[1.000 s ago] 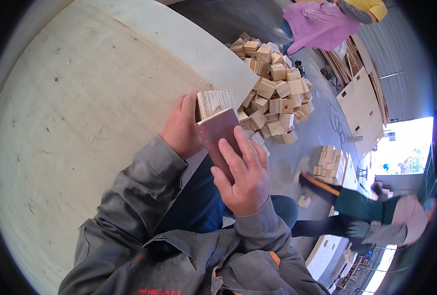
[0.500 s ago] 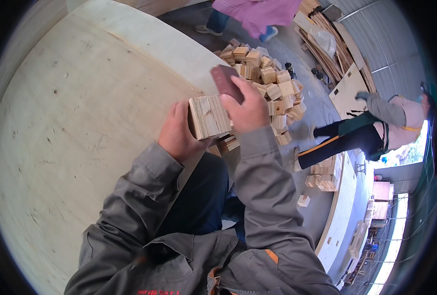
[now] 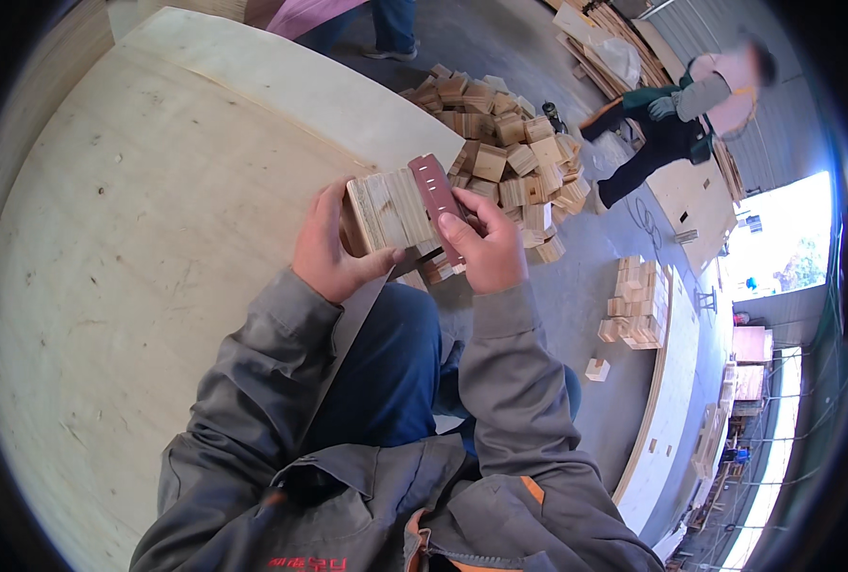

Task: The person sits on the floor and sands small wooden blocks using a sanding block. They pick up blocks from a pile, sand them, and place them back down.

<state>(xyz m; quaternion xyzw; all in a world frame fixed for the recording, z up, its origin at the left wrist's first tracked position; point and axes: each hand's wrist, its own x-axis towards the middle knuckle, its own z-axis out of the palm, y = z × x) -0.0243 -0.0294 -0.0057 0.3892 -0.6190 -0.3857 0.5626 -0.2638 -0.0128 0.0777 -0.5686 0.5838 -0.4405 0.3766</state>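
My left hand [image 3: 333,243] grips a layered plywood block [image 3: 388,212] over the near edge of the large board, its striped edge grain facing up. The thumb lies along the near side and the fingers wrap the left side. In my right hand [image 3: 489,238] is a flat reddish-brown sanding block [image 3: 433,202] with short pale staple-like marks on its face. It is tilted upright at the right end of the plywood block and seems to touch it. My right thumb presses its face, and the fingers go behind it.
A broad plywood board [image 3: 157,248] fills the left side. Beyond my hands lies a heap of wooden blocks [image 3: 510,143] on the grey floor. More stacked blocks [image 3: 638,300] stand at the right. A gloved person [image 3: 700,105] is at the far right; another person's legs [image 3: 390,24] show at the top.
The sanding block has come down from above the plywood block to its right end, turning its stapled face into view. The person at right has moved farther away.
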